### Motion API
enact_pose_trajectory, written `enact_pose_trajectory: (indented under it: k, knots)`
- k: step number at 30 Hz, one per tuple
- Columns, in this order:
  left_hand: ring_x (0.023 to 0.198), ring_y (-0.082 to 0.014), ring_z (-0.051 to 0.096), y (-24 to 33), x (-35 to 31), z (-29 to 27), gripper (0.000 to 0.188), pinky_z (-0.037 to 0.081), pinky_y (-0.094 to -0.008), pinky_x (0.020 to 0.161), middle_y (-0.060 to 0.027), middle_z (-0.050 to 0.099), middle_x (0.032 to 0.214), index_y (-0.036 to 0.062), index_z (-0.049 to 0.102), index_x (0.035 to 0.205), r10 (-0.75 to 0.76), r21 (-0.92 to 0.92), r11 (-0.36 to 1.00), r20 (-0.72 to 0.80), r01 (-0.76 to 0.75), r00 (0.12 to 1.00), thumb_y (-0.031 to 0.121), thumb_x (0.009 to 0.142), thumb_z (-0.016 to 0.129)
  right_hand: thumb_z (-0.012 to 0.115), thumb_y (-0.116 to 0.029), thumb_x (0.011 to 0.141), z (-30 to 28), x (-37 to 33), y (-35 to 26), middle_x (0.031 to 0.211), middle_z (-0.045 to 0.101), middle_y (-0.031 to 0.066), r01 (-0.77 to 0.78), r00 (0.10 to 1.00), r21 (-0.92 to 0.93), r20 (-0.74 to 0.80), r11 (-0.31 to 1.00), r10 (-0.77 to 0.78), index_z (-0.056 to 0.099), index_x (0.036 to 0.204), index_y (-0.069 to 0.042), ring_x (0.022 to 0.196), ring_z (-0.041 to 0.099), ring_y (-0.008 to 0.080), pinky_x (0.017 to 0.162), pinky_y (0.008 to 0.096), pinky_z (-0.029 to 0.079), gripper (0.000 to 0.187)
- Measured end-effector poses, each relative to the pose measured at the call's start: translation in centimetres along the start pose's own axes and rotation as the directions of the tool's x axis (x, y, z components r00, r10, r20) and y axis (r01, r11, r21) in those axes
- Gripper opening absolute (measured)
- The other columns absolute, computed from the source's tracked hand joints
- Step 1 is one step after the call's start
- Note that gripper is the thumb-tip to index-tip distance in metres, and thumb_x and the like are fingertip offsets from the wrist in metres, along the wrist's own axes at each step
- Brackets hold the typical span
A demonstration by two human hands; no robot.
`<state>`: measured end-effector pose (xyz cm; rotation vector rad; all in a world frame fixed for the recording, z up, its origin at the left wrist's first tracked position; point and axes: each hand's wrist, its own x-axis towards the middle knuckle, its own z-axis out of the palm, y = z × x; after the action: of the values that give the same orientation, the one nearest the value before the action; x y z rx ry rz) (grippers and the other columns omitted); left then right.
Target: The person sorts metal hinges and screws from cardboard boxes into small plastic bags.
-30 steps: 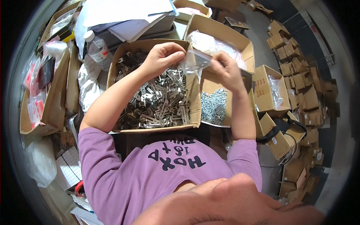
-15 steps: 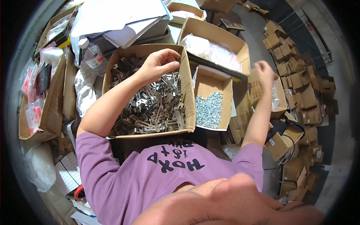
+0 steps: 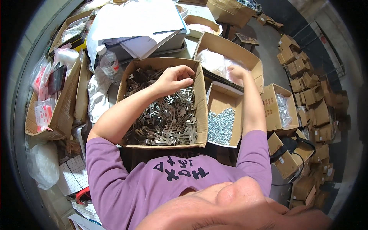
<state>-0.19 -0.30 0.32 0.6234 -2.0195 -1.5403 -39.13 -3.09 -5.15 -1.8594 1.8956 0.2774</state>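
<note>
My left hand (image 3: 177, 79) hovers over the right part of a cardboard box (image 3: 202, 111) filled with bent metal brackets (image 3: 165, 119). Its fingers are half bent, with the thumb apart from them and nothing visible between. My right hand (image 3: 238, 73) reaches into a farther cardboard box (image 3: 257, 73) at the clear plastic bags (image 3: 214, 61). Its fingertips are among the bags, and whether they grip one is not clear. Beneath my right forearm, a smaller carton (image 3: 226, 97) holds a heap of small silvery screws (image 3: 221, 127).
A capped plastic bottle (image 3: 109, 65) stands left of the bracket box, before a grey bin (image 3: 143, 53) topped with papers. Farther left, a carton (image 3: 65, 103) holds packets and a dark phone (image 3: 57, 79). An open carton (image 3: 273, 109) of plastic bags sits at right; many boxes are piled beyond.
My right hand has swung left, from above the right-hand carton into the box of plastic bags. My left hand stays over the brackets. The view has shifted slightly.
</note>
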Motion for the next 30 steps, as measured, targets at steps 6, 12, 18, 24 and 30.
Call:
enact_pose_trajectory:
  k: [6,12,18,24,30]
  knots:
    - [0.077,-0.0062,0.056,1.0,-0.3,-0.4,0.029,0.048,-0.0223,0.07,-0.0022,0.059,0.084,-0.0026,0.053,0.109,0.013,-0.012,1.0,0.013,-0.013,1.0,0.013,0.087,0.062,0.056,-0.003,0.076,-1.2,-3.9,-1.7,0.098,0.068,0.0149,0.096,0.722,0.346,-0.669,0.933,0.174,0.067,0.101,0.0,0.089,0.066,0.0223,0.081,0.0298,0.049,0.028]
    - [0.086,-0.0101,0.058,0.9,-0.3,-0.1,0.034,0.048,-0.0225,0.075,-0.0062,0.061,0.094,-0.0013,0.054,0.112,0.071,0.011,0.997,-0.021,-0.071,0.997,0.013,0.084,0.065,0.062,-0.004,0.082,-1.7,-9.3,-7.5,0.082,0.065,0.0064,0.543,0.69,0.652,-0.705,0.529,0.161,0.058,0.095,0.001,0.077,0.061,0.0115,0.068,0.025,0.048,0.015]
    - [0.103,-0.0158,0.055,1.8,-0.7,1.3,0.05,0.05,-0.0269,0.075,-0.0083,0.055,0.112,0.0033,0.05,0.121,0.293,0.221,0.94,-0.129,-0.261,0.947,0.016,0.078,0.071,0.061,-0.004,0.084,-1.8,-13.9,-16.8,0.087,0.062,0.0051,0.555,0.801,0.669,-0.59,0.494,-0.099,0.056,0.098,0.001,0.079,0.059,0.0099,0.069,0.0228,0.047,0.016]
    - [0.073,-0.0078,0.059,1.3,-0.6,1.5,0.012,0.05,-0.0221,0.065,-0.004,0.063,0.077,-0.004,0.06,0.097,0.221,0.097,0.974,-0.186,-0.206,0.957,0.005,0.089,0.058,0.067,-0.007,0.08,0.4,-12.6,-19.4,0.092,0.061,0.0057,0.555,0.829,0.791,-0.498,0.259,-0.256,0.053,0.108,0.0,0.087,0.059,0.0104,0.076,0.0249,0.048,0.032]
    - [0.071,-0.007,0.058,0.4,0.1,0.2,0.014,0.05,-0.0226,0.065,-0.0034,0.062,0.077,-0.002,0.059,0.093,0.086,-0.089,0.989,-0.308,-0.119,0.947,0.011,0.091,0.057,0.072,-0.008,0.074,0.9,-13.3,-19.7,0.089,0.062,0.0075,0.547,0.837,0.713,-0.48,0.439,-0.263,0.043,0.124,-0.002,0.085,0.06,0.0125,0.079,0.0278,0.049,0.058]
